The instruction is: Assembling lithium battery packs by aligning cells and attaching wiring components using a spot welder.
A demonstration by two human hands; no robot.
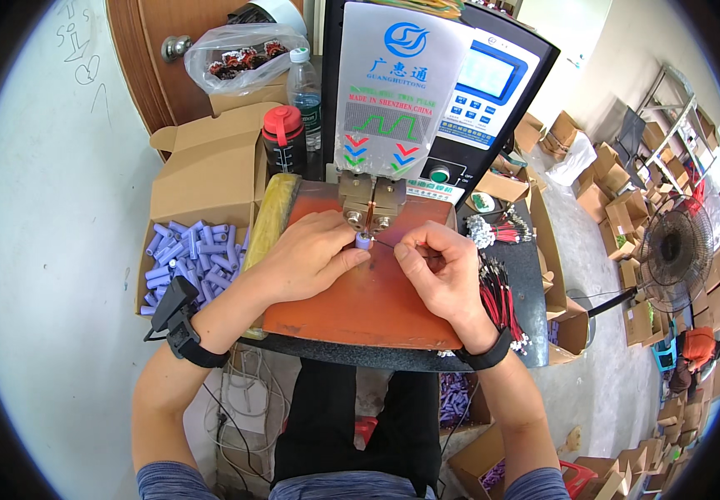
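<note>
My left hand (pixel 310 257) is closed around the side of a small purple battery cell (pixel 364 242), which stands under the electrode tips (pixel 370 218) of a spot welder (pixel 406 92). To its right, my right hand (pixel 443 271) pinches a thin dark wire (pixel 386 243) between thumb and fingers. The wire's far end reaches the top of the cell; whether it touches the metal there is too small to make out. Below both hands lies an orange-brown mat (pixel 360 312).
An open cardboard box (pixel 201 179) of loose purple cells stands at the left, beside a yellow wrapped bundle (pixel 272 218). Behind are a black bottle with a red lid (pixel 284 137) and a clear bottle (pixel 304 92). Bundles of red and black wires (pixel 500 296) lie right of the mat.
</note>
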